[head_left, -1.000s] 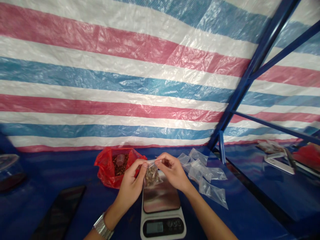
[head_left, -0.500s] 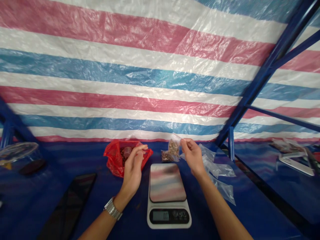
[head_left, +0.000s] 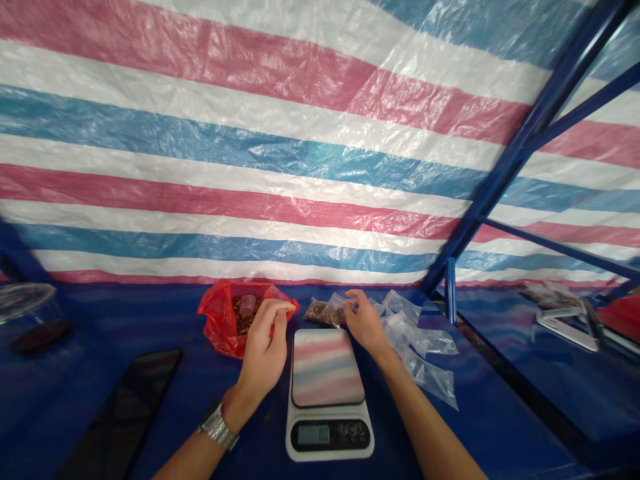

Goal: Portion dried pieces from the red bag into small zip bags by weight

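Note:
My left hand (head_left: 266, 347) hovers over the right front edge of a red plastic bag (head_left: 220, 327), its fingers stretched out and holding nothing. Small brown dried pieces fill the bag, with a small clear cup (head_left: 247, 305) lying on them. Behind the kitchen scale (head_left: 328, 370), my right hand (head_left: 367, 325) is beside small clear bags of dried pieces (head_left: 320, 311). Its fingers are apart and appear to grip nothing. The scale's bare metal plate lies between my hands, and the display reads 0.0.
Several flat clear plastic bags (head_left: 423, 340) lie right of my right hand. A dark, flat phone-like slab (head_left: 130, 407) and a clear round container (head_left: 30, 317) are at left. Blue frame bars (head_left: 480, 200) rise at right before a striped tarp (head_left: 240, 200).
My right hand has lowered the filled clear bag onto the table beside the other and let go of it. My left hand stays near the red bag. The view has shifted slightly.

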The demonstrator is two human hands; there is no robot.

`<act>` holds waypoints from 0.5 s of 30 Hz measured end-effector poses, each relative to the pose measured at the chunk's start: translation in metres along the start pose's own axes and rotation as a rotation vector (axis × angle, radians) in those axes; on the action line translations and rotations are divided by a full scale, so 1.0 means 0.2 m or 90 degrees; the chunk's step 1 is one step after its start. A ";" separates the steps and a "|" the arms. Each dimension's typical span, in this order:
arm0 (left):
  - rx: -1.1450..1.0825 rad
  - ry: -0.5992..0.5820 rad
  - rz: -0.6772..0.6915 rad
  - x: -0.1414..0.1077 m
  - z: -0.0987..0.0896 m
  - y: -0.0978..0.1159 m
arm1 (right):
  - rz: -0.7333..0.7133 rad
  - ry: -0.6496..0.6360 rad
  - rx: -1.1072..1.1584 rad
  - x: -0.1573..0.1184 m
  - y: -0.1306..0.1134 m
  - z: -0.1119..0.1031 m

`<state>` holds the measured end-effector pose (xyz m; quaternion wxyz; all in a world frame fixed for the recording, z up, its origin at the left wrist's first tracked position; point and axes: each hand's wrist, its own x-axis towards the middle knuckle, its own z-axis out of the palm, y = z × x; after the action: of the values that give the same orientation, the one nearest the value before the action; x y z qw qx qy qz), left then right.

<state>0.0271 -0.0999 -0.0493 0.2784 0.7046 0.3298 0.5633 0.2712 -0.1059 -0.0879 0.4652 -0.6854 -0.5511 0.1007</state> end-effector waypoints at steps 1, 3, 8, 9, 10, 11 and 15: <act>0.003 0.004 -0.005 0.00 0.00 0.00 | -0.015 -0.013 0.004 0.00 -0.01 0.02; 0.009 0.007 -0.007 0.01 0.00 -0.01 | -0.051 -0.035 0.009 0.00 -0.01 0.03; 0.023 -0.003 0.032 0.00 0.00 -0.01 | -0.099 -0.022 -0.020 0.03 0.01 -0.06; 0.027 -0.007 0.042 0.00 0.00 0.00 | -0.101 -0.017 -0.028 0.04 0.01 -0.09; 0.029 -0.011 0.050 0.00 -0.01 0.00 | -0.104 -0.019 -0.034 0.05 0.01 -0.12; 0.032 -0.016 0.057 0.00 -0.01 0.01 | -0.108 -0.031 -0.037 0.05 0.01 -0.15; 0.036 -0.032 0.064 -0.01 -0.01 0.03 | -0.178 -0.181 -0.054 0.02 -0.04 -0.15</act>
<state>0.0256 -0.1049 -0.0452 0.2382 0.7417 0.3027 0.5492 0.2873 -0.1176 -0.0647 0.3631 -0.6001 -0.7046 0.1076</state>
